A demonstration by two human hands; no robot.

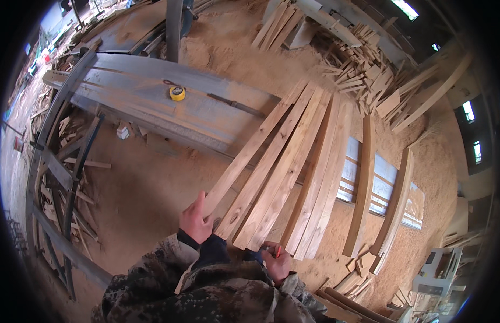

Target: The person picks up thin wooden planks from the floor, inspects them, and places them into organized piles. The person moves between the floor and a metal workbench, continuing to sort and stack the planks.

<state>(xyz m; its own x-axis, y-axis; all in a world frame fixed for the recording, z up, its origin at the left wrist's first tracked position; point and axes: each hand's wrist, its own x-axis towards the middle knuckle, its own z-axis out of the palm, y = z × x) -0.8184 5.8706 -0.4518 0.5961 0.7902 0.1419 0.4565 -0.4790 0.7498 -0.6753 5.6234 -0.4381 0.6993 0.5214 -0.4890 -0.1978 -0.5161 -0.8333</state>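
Observation:
My left hand (pixel 195 220) is closed round the near end of the leftmost wooden board (pixel 249 145), thumb along its edge. My right hand (pixel 277 262) is closed on a thin red pencil (pixel 278 251), only part of which shows, close to the near ends of the middle boards. Several more long, pale boards (pixel 285 180) lie side by side, running away from me across a grey metal machine table (pixel 153 72). On that table are a yellow tape measure (pixel 177 93) and a dark, narrow file-like tool (pixel 236 104).
Two separate boards (pixel 362 185) lie to the right, across a pale metal surface (pixel 383 180). Scrap wood (pixel 363 70) is heaped at the far right. A dark metal frame (pixel 72 237) stands at the left. Sawdust (pixel 137 188) covers the floor.

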